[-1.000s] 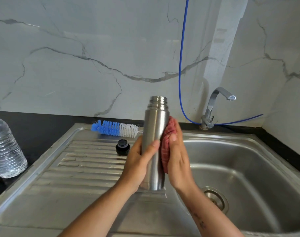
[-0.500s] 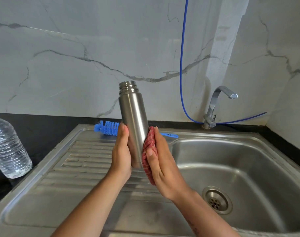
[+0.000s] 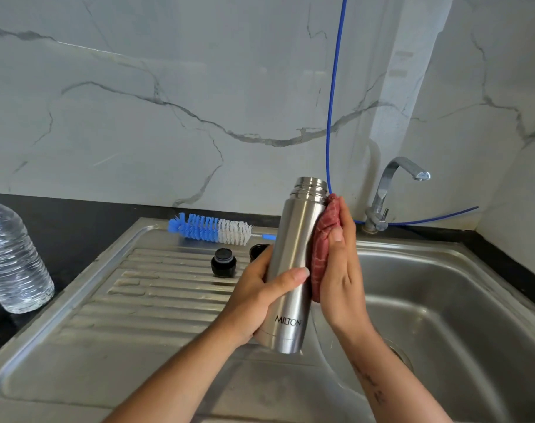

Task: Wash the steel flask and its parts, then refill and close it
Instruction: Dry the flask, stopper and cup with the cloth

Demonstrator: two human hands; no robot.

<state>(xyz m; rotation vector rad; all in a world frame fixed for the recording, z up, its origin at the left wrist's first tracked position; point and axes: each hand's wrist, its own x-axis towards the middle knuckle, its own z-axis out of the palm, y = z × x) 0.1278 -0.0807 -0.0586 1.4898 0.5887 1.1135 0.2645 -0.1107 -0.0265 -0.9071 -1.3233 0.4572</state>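
Head view, uncapped steel flask (image 3: 293, 270) near upright, left hand (image 3: 254, 300) gripping, right hand (image 3: 339, 270) pressing red cloth (image 3: 322, 239).

You had a steel sink (image 3: 77, 346) with a ridged side. Near the tap (image 3: 391, 190), a blue and white brush (image 3: 211, 228) lay at the back. Two black caps (image 3: 223, 262) sat farther left. A water bottle (image 3: 12, 264) stood farthest away, on the black counter (image 3: 77, 221).

One head-worn wide-angle camera looked forward and down from above the sink (image 3: 443, 300), facing the marble wall (image 3: 168, 102). It sat close over the hands (image 3: 260, 294), which filled the lower centre, with the drainboard (image 3: 138, 315) left and the tap (image 3: 391, 190) right.
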